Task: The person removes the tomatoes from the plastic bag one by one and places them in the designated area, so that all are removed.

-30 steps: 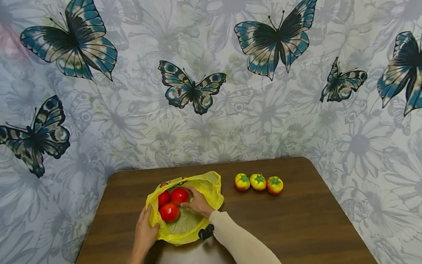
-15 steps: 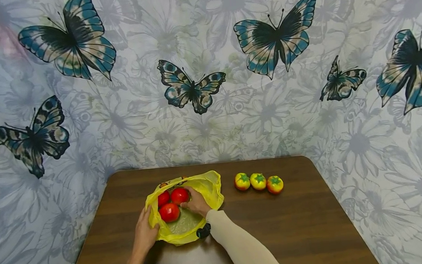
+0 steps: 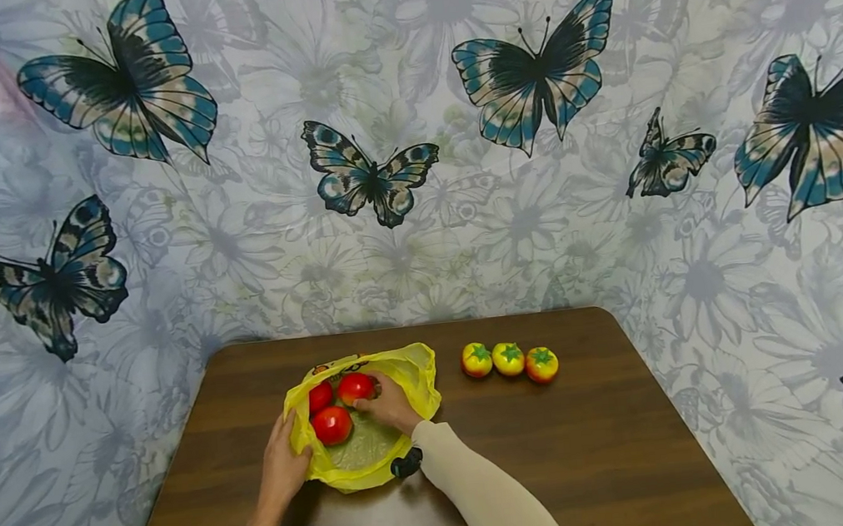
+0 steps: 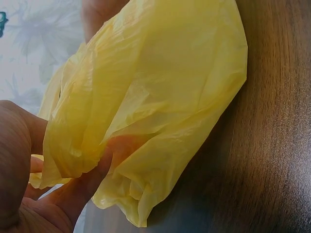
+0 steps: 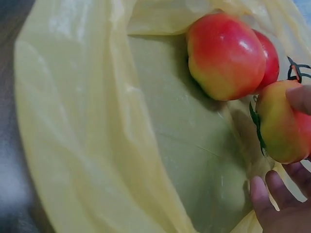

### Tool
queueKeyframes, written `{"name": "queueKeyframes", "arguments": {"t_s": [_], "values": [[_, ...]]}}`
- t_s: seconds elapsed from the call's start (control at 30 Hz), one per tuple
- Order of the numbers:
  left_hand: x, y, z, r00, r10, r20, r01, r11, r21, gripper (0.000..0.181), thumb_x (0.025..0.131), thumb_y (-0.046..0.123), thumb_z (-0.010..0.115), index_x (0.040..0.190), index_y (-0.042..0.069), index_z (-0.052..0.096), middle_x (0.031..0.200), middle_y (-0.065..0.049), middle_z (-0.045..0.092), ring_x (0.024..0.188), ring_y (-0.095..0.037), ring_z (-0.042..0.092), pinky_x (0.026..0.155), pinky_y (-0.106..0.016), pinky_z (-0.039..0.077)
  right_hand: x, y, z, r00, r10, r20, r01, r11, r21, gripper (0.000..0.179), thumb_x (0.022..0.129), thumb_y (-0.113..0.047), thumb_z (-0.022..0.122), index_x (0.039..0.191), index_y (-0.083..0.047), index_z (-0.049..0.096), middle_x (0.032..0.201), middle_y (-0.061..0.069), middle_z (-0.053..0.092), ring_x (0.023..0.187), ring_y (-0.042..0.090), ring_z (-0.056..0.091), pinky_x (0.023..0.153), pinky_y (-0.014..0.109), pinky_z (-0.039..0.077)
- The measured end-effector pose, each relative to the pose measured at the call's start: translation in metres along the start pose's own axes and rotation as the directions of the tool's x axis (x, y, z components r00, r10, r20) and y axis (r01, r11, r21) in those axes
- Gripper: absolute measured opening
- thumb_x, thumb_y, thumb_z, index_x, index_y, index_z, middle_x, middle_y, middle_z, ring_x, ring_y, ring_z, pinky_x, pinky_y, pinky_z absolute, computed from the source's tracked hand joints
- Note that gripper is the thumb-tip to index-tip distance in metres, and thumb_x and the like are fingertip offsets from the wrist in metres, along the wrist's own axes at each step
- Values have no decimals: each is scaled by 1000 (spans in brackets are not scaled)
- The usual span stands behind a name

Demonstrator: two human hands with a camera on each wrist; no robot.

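A yellow plastic bag (image 3: 361,477) lies on the table with its mouth spread wide. Inside it are three red tomatoes: one at the front (image 3: 332,426), one at the back left (image 3: 320,396), and one on the right (image 3: 355,387). My right hand (image 3: 394,407) reaches into the bag and holds the right tomato, its thumb on top and fingers beneath. In the right wrist view this tomato (image 5: 282,121) shows yellow-green skin and a green calyx. My left hand (image 3: 281,467) grips the bag's left rim; in the left wrist view its fingers (image 4: 80,191) pinch the plastic (image 4: 160,77).
Three yellow-and-red tomatoes with green tops (image 3: 477,360) (image 3: 508,359) (image 3: 542,364) sit in a row right of the bag. The brown wooden table (image 3: 596,448) ends at a wall (image 3: 423,279) printed with butterflies and flowers.
The head view has shifted slightly. In the bag, the right tomato has turned a little in my right hand, so its dark calyx now shows. My left hand keeps its hold on the rim.
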State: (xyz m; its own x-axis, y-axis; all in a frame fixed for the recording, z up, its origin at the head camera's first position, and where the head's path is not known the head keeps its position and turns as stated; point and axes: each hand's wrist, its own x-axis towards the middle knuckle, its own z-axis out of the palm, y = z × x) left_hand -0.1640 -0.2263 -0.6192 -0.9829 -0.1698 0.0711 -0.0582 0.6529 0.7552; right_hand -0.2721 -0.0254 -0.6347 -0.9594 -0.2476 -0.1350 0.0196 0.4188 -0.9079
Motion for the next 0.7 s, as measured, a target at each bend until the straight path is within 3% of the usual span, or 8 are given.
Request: {"name": "queueKeyframes", "arguments": {"t_s": [0.47, 0.7], "values": [[0, 1, 2, 999, -26, 19, 27, 1000, -9, 75, 83, -1, 61, 151, -6, 29, 155, -32, 24, 139, -51, 31, 115, -62, 26, -19, -3, -13, 999, -19, -43, 26, 984, 175, 57, 80, -32, 78, 131, -14, 58, 121, 6, 63, 110, 20, 60, 91, 37, 53], [0, -2, 3, 999, -28, 19, 28, 1000, -12, 75, 83, -1, 61, 151, -6, 29, 156, -31, 24, 139, -51, 31, 115, -61, 26, -28, -1, -21, 1000, -16, -16, 20, 968, 250, 56, 83, -34, 74, 132, -13, 56, 124, 9, 61, 108, 21, 60, 88, 35, 55]]}}
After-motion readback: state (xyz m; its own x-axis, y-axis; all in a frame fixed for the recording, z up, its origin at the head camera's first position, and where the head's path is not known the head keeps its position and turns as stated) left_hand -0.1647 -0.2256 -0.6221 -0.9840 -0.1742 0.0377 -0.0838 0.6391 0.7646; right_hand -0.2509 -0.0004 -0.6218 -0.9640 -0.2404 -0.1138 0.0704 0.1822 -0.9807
